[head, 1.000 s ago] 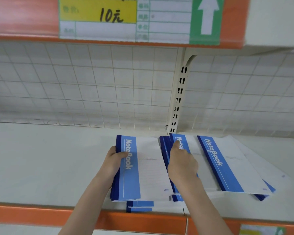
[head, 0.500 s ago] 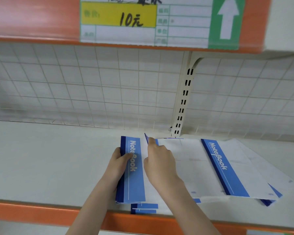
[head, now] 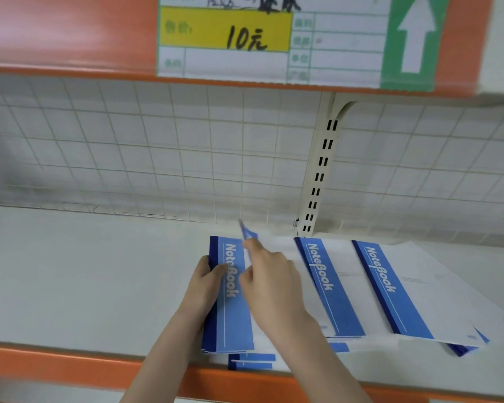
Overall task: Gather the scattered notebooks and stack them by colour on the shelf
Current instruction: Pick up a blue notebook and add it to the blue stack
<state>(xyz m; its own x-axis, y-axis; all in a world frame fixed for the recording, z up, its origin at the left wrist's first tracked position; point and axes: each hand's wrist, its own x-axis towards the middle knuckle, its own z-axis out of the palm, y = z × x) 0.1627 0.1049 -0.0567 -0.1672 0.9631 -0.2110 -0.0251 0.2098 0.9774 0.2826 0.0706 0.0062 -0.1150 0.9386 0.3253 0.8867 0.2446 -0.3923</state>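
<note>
STATUS. Task approx. half done, judged from layout. One squared stack point(head: 227, 298) of blue-and-white notebooks lies at the front of the shelf point(head: 85, 271), slightly L of centre. Two more notebooks lie fanned to its R: a middle notebook point(head: 329, 286) and a right notebook point(head: 390, 289), overlapping, not squared. More copies lie under these; blue corners stick out at the front edge near the orange shelf lip point(head: 41, 359) and under the right notebook. Count not readable. Only blue covers in view, so no colour sorting is evident yet.

GRIP. Left hand point(head: 207, 283): fingers curled round the spine side of the stack, thumb on the top cover; holds stack in place. Right hand point(head: 271, 283): pinches a lifted notebook point(head: 248, 232) by its far end, over the stack. That copy is motion-blurred; it seems to be tilted up edge-on, cover not readable.

ORIENTATION. Stack: long axis front-to-back on the shelf, spine band on L, "NoteBook" title running front to back. Middle and right notebooks: same face up, long axis skewed, far ends leaning L, near ends R.

REMAINING. Lay lifted copy on the stack; pull in middle and right notebooks plus those beneath; square edges.
</note>
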